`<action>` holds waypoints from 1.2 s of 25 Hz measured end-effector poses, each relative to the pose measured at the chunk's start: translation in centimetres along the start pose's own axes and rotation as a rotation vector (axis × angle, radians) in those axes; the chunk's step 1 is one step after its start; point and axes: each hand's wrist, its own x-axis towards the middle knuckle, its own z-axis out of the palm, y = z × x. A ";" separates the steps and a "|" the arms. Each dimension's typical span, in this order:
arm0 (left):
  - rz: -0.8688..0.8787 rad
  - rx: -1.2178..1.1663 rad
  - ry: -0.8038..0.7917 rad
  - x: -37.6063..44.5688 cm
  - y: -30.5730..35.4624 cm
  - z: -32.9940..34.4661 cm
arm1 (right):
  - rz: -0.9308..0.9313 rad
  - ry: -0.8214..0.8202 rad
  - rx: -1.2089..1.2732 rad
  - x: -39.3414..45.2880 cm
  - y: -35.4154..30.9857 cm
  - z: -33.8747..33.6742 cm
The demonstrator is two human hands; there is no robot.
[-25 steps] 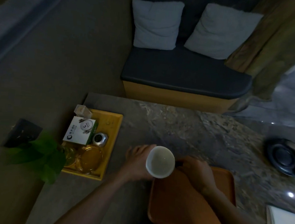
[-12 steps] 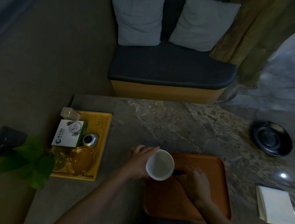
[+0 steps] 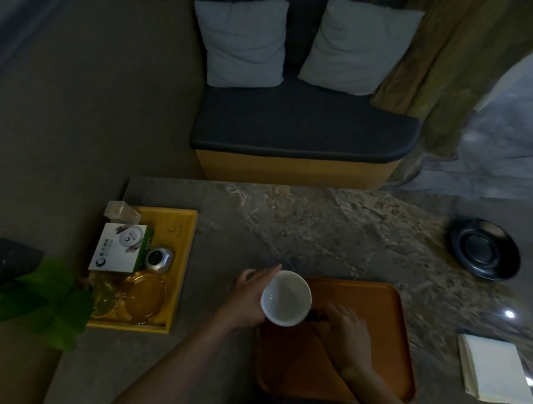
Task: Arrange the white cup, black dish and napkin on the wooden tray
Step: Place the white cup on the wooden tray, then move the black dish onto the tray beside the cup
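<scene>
Cup work has shifted slightly: the white cup point(image 3: 286, 298), gripped by the left hand point(image 3: 249, 300) around its side, now hangs over the wooden tray's point(image 3: 378, 308) far-left corner rather than beside it, so set-down looks close. The right hand point(image 3: 345, 334) lies loosely curled on the tray just beside the cup; whether it holds anything is unclear. Well off to its right wait the black dish point(image 3: 485, 249) and napkin point(image 3: 495, 368), with bare table point(image 3: 304, 231) between and most of the tray free.

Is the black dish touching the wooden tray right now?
Apart. The head view shows the black dish sitting on the stone table far right, with bare tabletop plainly visible between it and the wooden tray.
</scene>
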 end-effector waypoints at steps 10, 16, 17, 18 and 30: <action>-0.247 -0.349 0.234 -5.2 -2.2 6.7 | 0.028 -0.186 -0.295 -2.4 2.1 -0.5; -0.245 -0.165 0.387 -9.4 -0.7 11.4 | 0.006 -0.303 -0.402 -5.9 7.3 -3.3; -0.227 -0.160 0.382 -10.0 -0.2 12.0 | -0.002 -0.310 -0.405 -6.7 8.4 -4.1; -0.185 -0.141 0.379 -10.6 0.5 12.8 | -0.010 -0.309 -0.401 -7.7 9.7 -5.2; 0.090 0.241 -0.163 -9.1 17.9 19.0 | 0.073 -0.180 -0.364 -22.0 28.6 -15.3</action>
